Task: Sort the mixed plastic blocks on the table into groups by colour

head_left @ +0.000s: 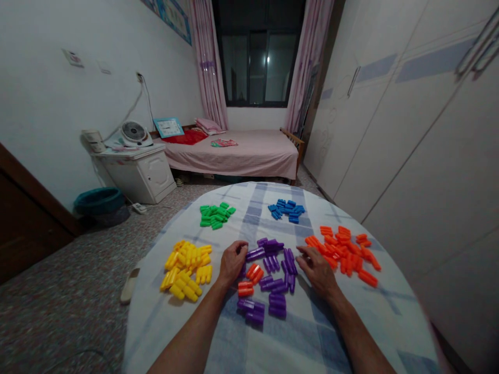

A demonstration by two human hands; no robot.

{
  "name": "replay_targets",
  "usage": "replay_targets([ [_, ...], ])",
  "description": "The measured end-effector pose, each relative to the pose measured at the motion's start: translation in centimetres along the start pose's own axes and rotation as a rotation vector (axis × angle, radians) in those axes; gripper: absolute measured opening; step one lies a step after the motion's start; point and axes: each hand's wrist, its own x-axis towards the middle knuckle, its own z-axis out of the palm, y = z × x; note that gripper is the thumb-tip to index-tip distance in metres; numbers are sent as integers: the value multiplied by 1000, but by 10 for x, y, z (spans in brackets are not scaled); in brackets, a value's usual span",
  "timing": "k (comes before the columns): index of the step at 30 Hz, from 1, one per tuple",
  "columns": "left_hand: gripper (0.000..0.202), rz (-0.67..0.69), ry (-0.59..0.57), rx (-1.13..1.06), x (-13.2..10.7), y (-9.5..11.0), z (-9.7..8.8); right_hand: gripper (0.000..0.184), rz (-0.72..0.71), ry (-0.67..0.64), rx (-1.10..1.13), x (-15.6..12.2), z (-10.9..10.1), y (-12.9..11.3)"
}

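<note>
A round table (195, 322) with a blue checked cloth carries piles of small plastic pieces sorted by colour. My left hand (232, 262) rests on the left edge of the purple pile (273, 283), fingers curled onto a purple piece (255, 254). A few orange pieces (249, 280) lie mixed into the purple pile just beside that hand. My right hand (317, 267) lies between the purple pile and the orange pile (345, 252), fingers bent and touching the cloth; I cannot tell whether it holds a piece.
A yellow pile (187, 267) lies at the left, a green pile (216, 214) far left, a blue pile (286, 209) far middle. Beyond the table stand a bed (241, 150), a white cabinet (142, 174) with a fan, a teal basin (99, 200) and wardrobes (409, 130).
</note>
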Motion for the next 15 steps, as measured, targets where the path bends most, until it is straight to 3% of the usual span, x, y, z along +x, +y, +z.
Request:
replay_targets([
  [7, 28, 3, -29, 7, -2, 4, -1, 59, 6, -187, -47, -2, 11, -12],
  [15, 26, 26, -24, 9, -1, 4, 0, 52, 29, -201, -34, 1, 11, -15],
])
